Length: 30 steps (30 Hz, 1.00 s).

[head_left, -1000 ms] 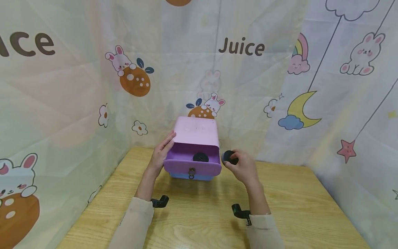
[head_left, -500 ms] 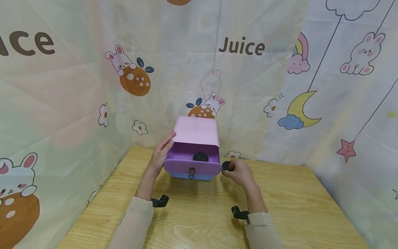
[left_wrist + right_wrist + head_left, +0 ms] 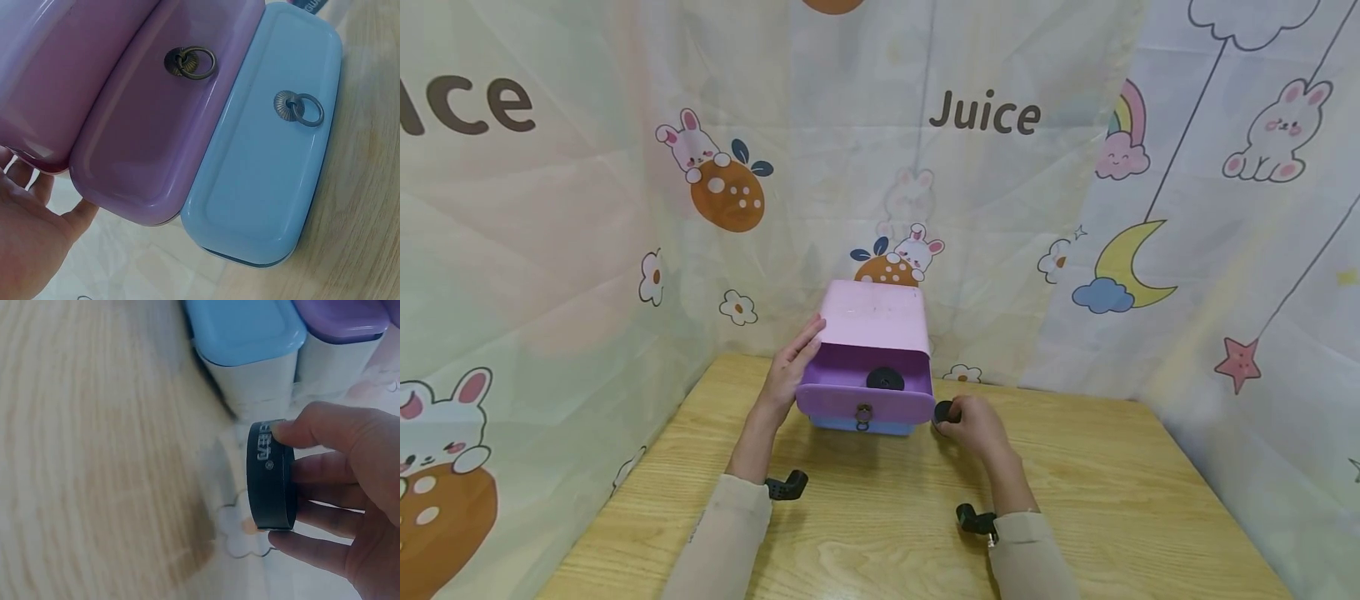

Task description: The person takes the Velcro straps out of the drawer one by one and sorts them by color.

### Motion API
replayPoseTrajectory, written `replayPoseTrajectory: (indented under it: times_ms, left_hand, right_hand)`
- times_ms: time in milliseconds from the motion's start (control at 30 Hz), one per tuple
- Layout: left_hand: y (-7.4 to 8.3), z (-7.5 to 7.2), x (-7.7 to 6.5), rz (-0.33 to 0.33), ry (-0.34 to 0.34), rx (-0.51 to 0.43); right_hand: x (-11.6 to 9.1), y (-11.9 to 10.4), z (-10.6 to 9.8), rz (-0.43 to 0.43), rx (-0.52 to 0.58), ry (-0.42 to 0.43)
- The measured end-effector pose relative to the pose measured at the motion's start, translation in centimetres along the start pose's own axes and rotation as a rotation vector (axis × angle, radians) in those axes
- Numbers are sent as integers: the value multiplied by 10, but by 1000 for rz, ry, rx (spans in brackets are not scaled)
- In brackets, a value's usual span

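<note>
A small drawer box has a pink top [image 3: 874, 315], a purple drawer [image 3: 865, 405] pulled forward and a blue drawer [image 3: 880, 427] below. Each drawer front has a metal ring pull. Inside the purple drawer lies one round black disc [image 3: 885, 379]. My left hand [image 3: 786, 379] rests along the box's left side, fingers straight; in the left wrist view its thumb touches the purple drawer's edge. Right of the box, my right hand [image 3: 981, 427] pinches a second black disc [image 3: 270, 475], with white lettering on its rim, between thumb and fingers. It stands on edge, low by the tabletop.
The box stands on a wooden table [image 3: 865, 517] near its back edge. A printed cloth [image 3: 1000, 250] with rabbits and flowers encloses the back and sides. A black camera mount [image 3: 977, 519] sits at each wrist.
My right hand has lowered the held black disc from beside the drawer's height toward the tabletop. My left hand and the box have stayed in place.
</note>
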<state>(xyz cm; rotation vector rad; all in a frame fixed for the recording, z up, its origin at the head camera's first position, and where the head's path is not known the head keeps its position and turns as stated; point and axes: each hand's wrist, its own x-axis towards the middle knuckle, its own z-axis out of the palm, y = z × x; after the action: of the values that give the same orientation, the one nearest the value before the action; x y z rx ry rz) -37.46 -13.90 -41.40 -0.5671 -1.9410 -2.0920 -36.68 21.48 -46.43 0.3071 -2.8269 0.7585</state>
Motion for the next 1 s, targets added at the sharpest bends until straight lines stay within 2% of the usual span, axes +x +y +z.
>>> replayPoseTrajectory:
  times_ms: [200,467,667,800,1000]
  left_hand:
    - [1,0,-1,-3,-1,-2]
    - [2,1,-1,-12,2,3]
    - [2,1,1,-9,-4,0]
    - [2,1,0,-4,-4,3]
    - [3,1,-1,-3,-7,3]
  right_hand:
    - [1,4,7,-3,0,-9]
    - [0,9,18,53,22,5]
    - [1,12,23,33,-8,40]
    - [2,13,24,28,-7,49]
    - [0,9,19,76,-13,42]
